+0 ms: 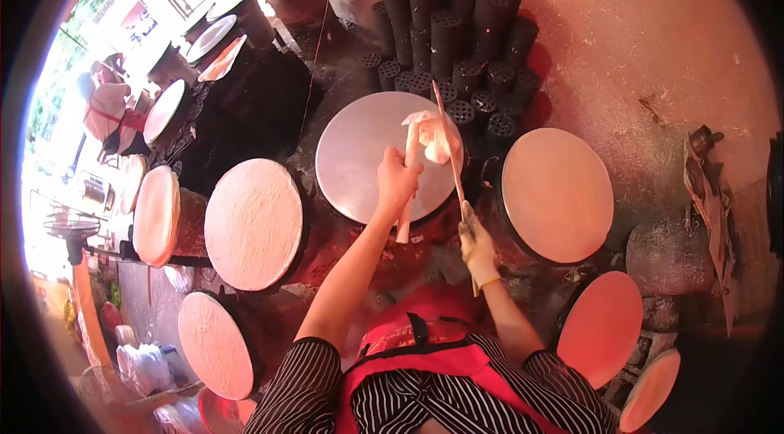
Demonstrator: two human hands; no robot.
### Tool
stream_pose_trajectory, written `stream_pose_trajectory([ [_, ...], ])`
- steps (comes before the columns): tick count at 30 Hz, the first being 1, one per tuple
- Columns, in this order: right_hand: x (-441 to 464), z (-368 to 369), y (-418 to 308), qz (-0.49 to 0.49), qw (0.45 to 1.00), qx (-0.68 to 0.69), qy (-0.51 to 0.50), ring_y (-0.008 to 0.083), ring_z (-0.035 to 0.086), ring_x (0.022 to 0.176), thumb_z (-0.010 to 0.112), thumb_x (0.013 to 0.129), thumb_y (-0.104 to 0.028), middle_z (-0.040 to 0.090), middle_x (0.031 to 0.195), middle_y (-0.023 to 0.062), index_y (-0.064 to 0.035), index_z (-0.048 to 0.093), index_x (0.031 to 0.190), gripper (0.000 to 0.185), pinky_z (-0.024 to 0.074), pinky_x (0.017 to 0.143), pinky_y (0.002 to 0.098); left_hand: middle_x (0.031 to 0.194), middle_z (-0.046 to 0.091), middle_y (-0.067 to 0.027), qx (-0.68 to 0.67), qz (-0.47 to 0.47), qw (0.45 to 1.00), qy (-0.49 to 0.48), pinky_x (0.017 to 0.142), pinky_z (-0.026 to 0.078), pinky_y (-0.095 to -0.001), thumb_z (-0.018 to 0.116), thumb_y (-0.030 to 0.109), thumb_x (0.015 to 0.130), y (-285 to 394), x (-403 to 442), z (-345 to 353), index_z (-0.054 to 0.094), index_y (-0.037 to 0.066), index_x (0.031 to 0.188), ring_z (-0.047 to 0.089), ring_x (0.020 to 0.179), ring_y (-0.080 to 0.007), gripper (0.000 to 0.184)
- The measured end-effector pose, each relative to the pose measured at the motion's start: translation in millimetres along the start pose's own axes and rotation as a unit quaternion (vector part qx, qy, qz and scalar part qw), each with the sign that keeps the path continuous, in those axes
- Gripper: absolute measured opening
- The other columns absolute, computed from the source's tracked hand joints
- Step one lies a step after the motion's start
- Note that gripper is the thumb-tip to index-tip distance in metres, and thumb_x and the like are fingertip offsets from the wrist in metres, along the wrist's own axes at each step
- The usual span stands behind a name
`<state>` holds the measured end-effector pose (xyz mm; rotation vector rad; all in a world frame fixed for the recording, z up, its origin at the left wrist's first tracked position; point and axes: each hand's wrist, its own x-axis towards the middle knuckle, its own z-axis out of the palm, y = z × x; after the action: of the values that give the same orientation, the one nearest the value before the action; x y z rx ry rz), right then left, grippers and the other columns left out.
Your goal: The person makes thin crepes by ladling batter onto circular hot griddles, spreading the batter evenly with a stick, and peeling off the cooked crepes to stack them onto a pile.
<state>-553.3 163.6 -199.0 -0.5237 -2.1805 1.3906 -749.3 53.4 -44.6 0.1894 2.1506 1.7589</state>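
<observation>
My left hand (398, 182) is closed round a pale stick (412, 148) held upright over the round metal griddle (351, 160). A limp, whitish piece of dough or cloth (438, 138) hangs at the stick's upper end, beside the blade. In my right hand (476, 244), which seems to wear a thin glove, is the handle of a long flat blade (451, 148); its tip points away from me over the griddle's right part. A pale sheet covers the round griddle at left (254, 224), and a smoother one lies on the griddle at right (558, 195).
Black perforated coal cylinders (447, 38) stand stacked behind the middle griddle, against a wall (637, 50). More round griddles lie at lower left (216, 345) and lower right (600, 329). Another person (110, 111) is at the far left, near a fan (72, 230).
</observation>
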Motion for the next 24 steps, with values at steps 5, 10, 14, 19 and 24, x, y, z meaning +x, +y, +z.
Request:
stream_pose_trajectory([
  [5, 22.8, 40.3, -4.1, 0.101, 0.991, -0.082, 0.019, 0.0234, 0.06, 0.124, 0.053, 0.101, -0.012, 0.056, 0.145, 0.0107, -0.0084, 0.046, 0.148, 0.048, 0.0474, 0.099, 0.0315, 0.064, 0.057, -0.0098, -0.092, 0.029, 0.995, 0.029, 0.035, 0.04, -0.0316, 0.066, 0.009, 0.086, -0.1, 28.9, -6.3, 0.046, -0.001, 0.097, 0.054, 0.043, -0.0164, 0.025],
  [10, 83.5, 77.8, -29.1, 0.257, 0.966, 0.016, 0.032, 0.0265, 0.072, 0.086, 0.058, 0.1, -0.026, 0.073, 0.108, 0.0113, -0.0249, 0.052, 0.144, 0.044, 0.0566, 0.074, 0.038, 0.068, 0.058, -0.0073, -0.23, 0.117, 0.966, -0.017, 0.04, 0.041, -0.0279, 0.059, 0.022, 0.101, 75.7, 32.2, -50.6, 0.047, 0.002, 0.1, 0.052, 0.047, -0.0126, 0.024],
  [14, 64.8, 60.7, -59.3, 0.372, 0.83, 0.412, 0.051, 0.0085, 0.037, 0.036, 0.059, 0.1, -0.029, 0.047, 0.061, -0.0063, -0.0397, 0.056, 0.136, 0.037, 0.0288, 0.033, 0.0271, 0.069, 0.054, -0.0004, -0.266, 0.043, 0.961, -0.067, 0.045, 0.039, -0.0243, 0.058, 0.024, 0.102, 99.0, 23.1, -100.6, 0.049, 0.006, 0.096, 0.043, 0.049, -0.0062, 0.021],
  [19, 0.0, 110.8, -73.2, 0.336, 0.813, 0.438, 0.183, 0.0073, 0.036, 0.037, 0.057, 0.101, -0.027, 0.044, 0.062, -0.0075, -0.0406, 0.051, 0.143, 0.045, 0.0279, 0.034, 0.0266, 0.063, 0.036, 0.0098, -0.27, -0.068, 0.954, -0.11, 0.039, 0.024, -0.0185, 0.054, 0.02, 0.103, 40.9, -48.9, -155.6, 0.047, 0.015, 0.086, 0.032, 0.047, -0.0012, 0.019],
  [24, 78.9, 165.8, -64.0, 0.296, 0.869, 0.368, 0.148, 0.011, 0.04, 0.037, 0.057, 0.101, -0.028, 0.042, 0.058, -0.0044, -0.0224, 0.056, 0.108, 0.009, 0.0327, 0.033, 0.0298, 0.042, 0.031, 0.0095, -0.61, 0.124, 0.71, -0.33, 0.038, 0.035, -0.0263, 0.042, 0.024, 0.107, 120.4, -150.3, -204.3, 0.043, 0.016, 0.081, 0.031, 0.033, -0.0046, 0.027],
])
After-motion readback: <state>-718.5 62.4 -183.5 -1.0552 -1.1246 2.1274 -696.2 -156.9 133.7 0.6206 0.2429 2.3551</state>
